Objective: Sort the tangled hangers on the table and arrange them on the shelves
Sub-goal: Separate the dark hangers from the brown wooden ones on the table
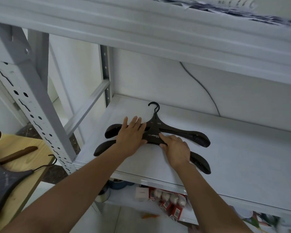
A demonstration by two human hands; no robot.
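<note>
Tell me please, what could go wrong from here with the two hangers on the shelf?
1. The front hanger lies partly on the rear hanger, and their hooks lie together; moving one may drag the other and tangle them.
2. The front hanger's ends lie near the front edge of the shelf. If the right hand, pinching its middle, pulls it nearer, it might slide off. The left hand only presses flat.

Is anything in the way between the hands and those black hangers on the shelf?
No, nothing is in the way. The left hand lies flat on the black hangers, and the right hand pinches the front one's middle. The hangers already lie on the white shelf.
</note>
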